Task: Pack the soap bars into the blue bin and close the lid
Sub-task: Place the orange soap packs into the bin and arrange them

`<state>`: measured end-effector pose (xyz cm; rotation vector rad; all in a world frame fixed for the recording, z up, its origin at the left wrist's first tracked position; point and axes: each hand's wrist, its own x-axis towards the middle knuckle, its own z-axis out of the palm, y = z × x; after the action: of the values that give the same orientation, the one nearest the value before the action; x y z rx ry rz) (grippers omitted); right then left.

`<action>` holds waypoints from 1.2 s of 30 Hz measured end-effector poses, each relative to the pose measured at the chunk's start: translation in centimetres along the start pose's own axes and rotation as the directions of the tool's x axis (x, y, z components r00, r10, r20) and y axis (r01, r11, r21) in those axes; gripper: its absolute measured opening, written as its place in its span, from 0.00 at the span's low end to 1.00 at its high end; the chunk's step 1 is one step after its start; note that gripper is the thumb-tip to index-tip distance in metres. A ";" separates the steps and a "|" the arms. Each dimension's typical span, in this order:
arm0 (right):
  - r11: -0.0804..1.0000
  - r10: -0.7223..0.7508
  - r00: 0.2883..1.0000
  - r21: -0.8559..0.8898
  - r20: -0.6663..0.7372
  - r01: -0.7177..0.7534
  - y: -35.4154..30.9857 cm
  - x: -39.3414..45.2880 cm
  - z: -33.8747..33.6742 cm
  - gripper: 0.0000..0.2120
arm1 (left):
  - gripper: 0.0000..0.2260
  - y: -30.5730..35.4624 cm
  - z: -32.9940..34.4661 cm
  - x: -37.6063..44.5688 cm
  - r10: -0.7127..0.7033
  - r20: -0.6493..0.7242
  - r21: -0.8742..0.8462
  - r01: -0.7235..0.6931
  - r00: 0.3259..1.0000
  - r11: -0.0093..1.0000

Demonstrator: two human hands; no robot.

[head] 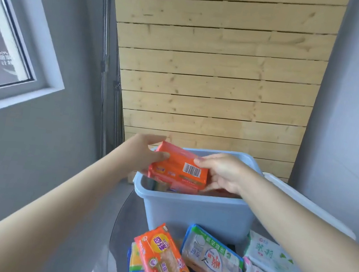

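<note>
orange soap pack [178,170]: held over the open blue bin [193,211], barcode face up, tilted, low edge toward the bin's 9 o'clock wall. Looks like it's being angled to slot in beside what's already inside.
left hand [146,154]: closed on the pack's 9 o'clock end, thumb on top, fingers under. Carries the weight.
right hand [221,174]: partly open, fingertips pinching the pack's 3 o'clock end. Judged to be steering, not lifting.
bin contents: a few wrapped bars visible below the pack, near the rim. Count unclear.
white lid [311,207]: off the bin, leaning against its 3 o'clock side. Parked there so the opening stays free; closing not yet done.
loose soap bars [213,267]: heap on the tabletop [127,220] at 6 o'clock from the bin, just beside its front wall. Orange, blue-green and white floral wrappers, overlapping. Close to the bin, so short reach per bar.
progress: roughly mid-task, several bars left to pack.
backdrop: slatted wood panel [217,72] at 12 o'clock, window [2,42] at 10 o'clock.
</note>
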<state>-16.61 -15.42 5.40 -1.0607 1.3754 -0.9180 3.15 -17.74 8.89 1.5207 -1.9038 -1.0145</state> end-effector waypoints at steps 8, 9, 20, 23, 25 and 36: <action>0.968 0.127 0.990 -0.228 0.067 -0.109 1.4 3.0 -0.7 0.01 | 0.18 -0.4 0.6 1.6 -0.103 0.233 0.527 -0.036 0.967 0.849; 0.961 0.147 0.986 -0.248 0.076 -0.124 1.6 3.1 -0.6 0.02 | 0.18 -0.2 0.7 1.7 -0.140 0.270 0.595 -0.051 0.953 0.802; 0.953 0.115 0.985 -0.295 0.130 -0.073 2.3 4.0 -0.1 0.05 | 0.19 0.4 1.6 3.7 -0.202 0.282 0.775 -0.099 0.938 0.624; 0.805 0.085 0.995 -0.592 0.058 -0.034 2.7 3.9 0.0 0.10 | 0.17 0.1 2.2 4.2 -0.210 0.294 0.786 -0.110 0.933 0.609; 0.695 0.031 0.999 -0.719 0.029 0.000 2.8 3.8 0.0 0.14 | 0.15 -0.2 2.5 4.7 -0.215 0.306 0.801 -0.129 0.927 0.584; 0.599 0.078 0.996 -0.797 -0.039 -0.078 2.1 5.0 0.7 0.28 | 0.21 -0.6 2.8 6.9 -0.179 0.362 0.847 -0.242 0.915 0.473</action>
<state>-16.03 -19.57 1.88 -1.6438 1.8812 -0.1684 -0.42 -23.73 6.28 1.8410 -3.0573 -0.2259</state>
